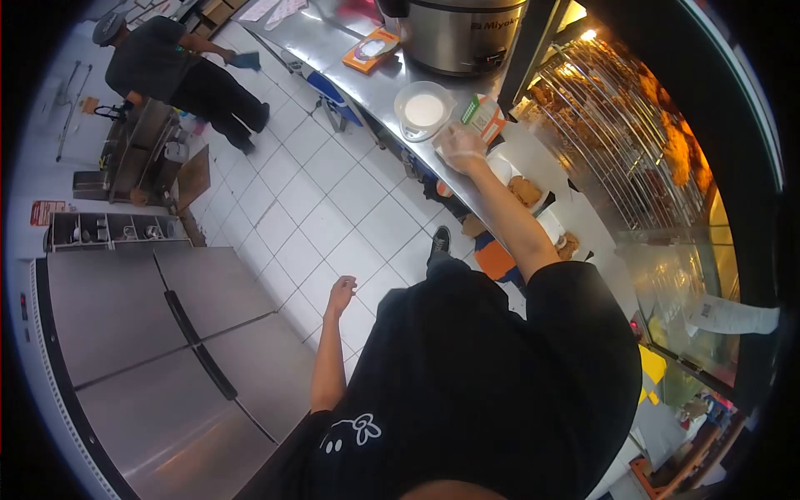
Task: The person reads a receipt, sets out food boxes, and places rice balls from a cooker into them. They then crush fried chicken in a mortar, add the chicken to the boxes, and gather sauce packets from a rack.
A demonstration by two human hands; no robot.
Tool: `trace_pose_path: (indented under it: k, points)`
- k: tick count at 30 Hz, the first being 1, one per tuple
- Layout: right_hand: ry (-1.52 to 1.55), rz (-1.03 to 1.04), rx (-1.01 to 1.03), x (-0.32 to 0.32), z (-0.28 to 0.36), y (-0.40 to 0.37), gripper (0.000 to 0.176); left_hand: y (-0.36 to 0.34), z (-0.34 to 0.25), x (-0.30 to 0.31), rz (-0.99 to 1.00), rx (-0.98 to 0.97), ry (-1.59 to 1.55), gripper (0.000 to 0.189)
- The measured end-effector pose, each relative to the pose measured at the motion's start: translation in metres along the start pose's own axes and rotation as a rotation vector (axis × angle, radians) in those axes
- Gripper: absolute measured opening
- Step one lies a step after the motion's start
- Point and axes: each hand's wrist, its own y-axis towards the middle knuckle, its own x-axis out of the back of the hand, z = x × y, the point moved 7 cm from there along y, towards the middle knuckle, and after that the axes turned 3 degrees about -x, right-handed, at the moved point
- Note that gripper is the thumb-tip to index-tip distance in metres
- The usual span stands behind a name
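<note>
My right hand, in a clear plastic glove, is over the steel counter. Its fingers are bent together beside a white, green and orange printed carton; what they hold, if anything, is hidden. Just beyond the fingers stands a round translucent bowl with something white in it. Behind my right wrist are white containers with brown fried pieces. My bare left hand hangs above the tiled floor, fingers loosely curled, with nothing visible in it.
A large steel cooker and an orange box stand farther along the counter. To the right is a lit glass cabinet with wire racks. A steel refrigerator fills the lower left. A co-worker bends forward at upper left, holding a blue cloth-like thing.
</note>
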Motion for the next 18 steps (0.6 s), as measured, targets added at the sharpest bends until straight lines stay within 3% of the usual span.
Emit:
trace_pose_path:
  k: [1,3,5,6,8,9,11,13,15,17,18]
  points:
    - [-0.203,-0.118,0.146,0.000,0.008,-0.017,0.027,-0.008,0.013,0.006,-0.058,0.050,-0.049,0.032]
    - [-0.242,-0.064,0.199,-0.003,0.012,-0.026,0.026,-0.006,0.039,0.012,-0.042,0.041,-0.082,0.029]
    - [-0.069,-0.181,0.111,-0.004,0.001,-0.022,0.020,0.006,0.037,0.020,-0.085,-0.109,-0.054,0.027]
    - [0.020,-0.052,0.241,0.011,0.016,-0.027,0.014,0.010,0.027,0.022,-0.065,-0.135,0.024,0.026]
    - [-0.109,-0.505,0.577,0.034,0.034,-0.061,0.015,0.020,-0.011,0.016,-0.016,-0.224,0.109,0.025]
    - [0.206,-0.151,0.197,0.055,0.038,-0.062,0.019,0.021,-0.054,0.006,-0.011,-0.304,0.174,0.026]
    - [0.766,-0.175,-0.297,0.054,0.007,-0.108,0.036,-0.002,-0.159,-0.035,0.118,-0.492,0.171,0.033]
    - [0.881,-0.496,-0.393,0.059,-0.015,-0.164,0.047,-0.042,-0.243,-0.090,0.278,-0.683,0.142,0.042]
    - [0.815,-0.640,-0.374,0.079,-0.033,-0.223,0.057,-0.101,-0.307,-0.133,0.240,-1.166,0.189,0.057]
    - [0.516,-0.702,-0.428,0.129,-0.028,-0.289,0.065,-0.147,-0.338,-0.180,0.410,-1.351,0.177,0.069]
    - [0.659,-0.803,-0.529,0.146,-0.039,-0.323,0.065,-0.159,-0.337,-0.207,0.453,-1.454,0.185,0.071]
